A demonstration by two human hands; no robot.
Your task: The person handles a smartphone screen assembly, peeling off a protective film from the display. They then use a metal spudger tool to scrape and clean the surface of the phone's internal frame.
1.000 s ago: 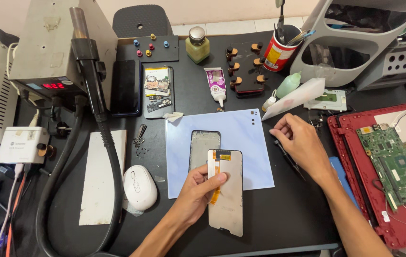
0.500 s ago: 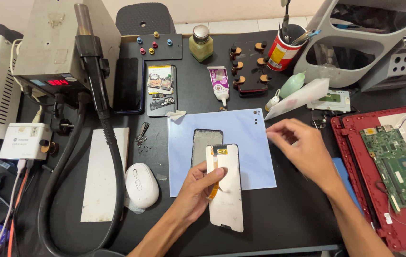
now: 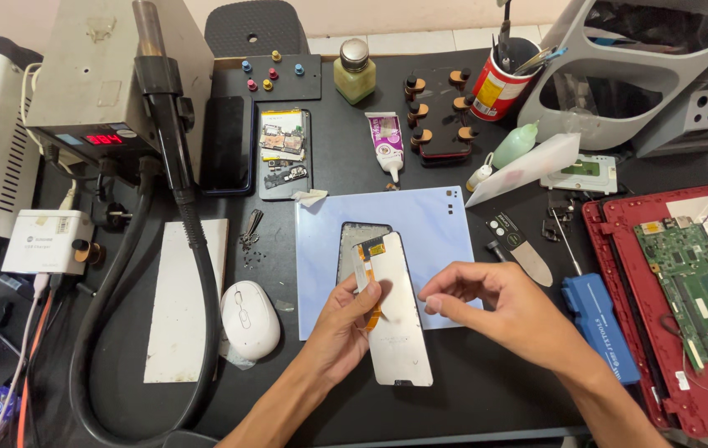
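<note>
- Two hands work over the pale blue mat [image 3: 420, 224], the landmark for everything below.
- Your left hand [image 3: 346, 319] grips the phone screen panel [image 3: 395, 319], fingers wrapped on its left edge and thumb pressed on the orange flex cable [image 3: 368, 278] on its back.
- That panel lies face down across the mat's near edge, its long axis running from you toward the far side, tilted slightly left at the top.
- Its upper end overlaps a dark phone frame [image 3: 354, 241] lying flat on the mat.
- Your right hand [image 3: 503, 311] hovers just right of the panel, thumb and forefinger pinched together; whether something tiny sits between them, you cannot tell from this view.
- The flex cable lies to the left of your right fingertips, near but not touching, so your right hand is the free one closest to it.
- Right of the mat sit a blue tool case [image 3: 599, 319] and an opened red laptop shell [image 3: 620, 307] with a green circuit board [image 3: 703, 286].
- Left of the mat lie a white mouse [image 3: 249, 319] and a white slab [image 3: 184, 299].
- Beyond the mat's left corner stands a hot-air station [image 3: 105, 75], its black hose curling past the slab.
</note>
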